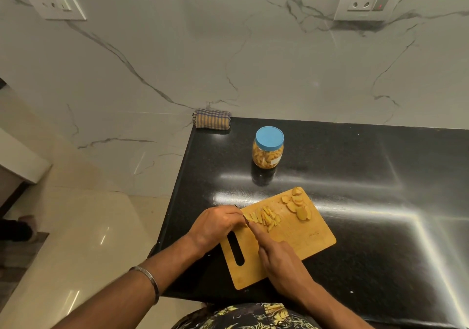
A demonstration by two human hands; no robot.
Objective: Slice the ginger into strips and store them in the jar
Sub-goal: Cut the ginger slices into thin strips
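Ginger strips (pixel 265 218): left hand (pixel 215 226) pinches them, right hand (pixel 281 260) grips knife (pixel 245 220); jar (pixel 267 148) label unreadable.

The jar (pixel 268 148) bears a small white label, too small to read.

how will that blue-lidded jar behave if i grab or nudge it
The jar looks like clear, rigid plastic, so probably not fragile. It seems nearly full of strips, so likely weighty for its size. On the glossy black counter it may slide rather than tip.
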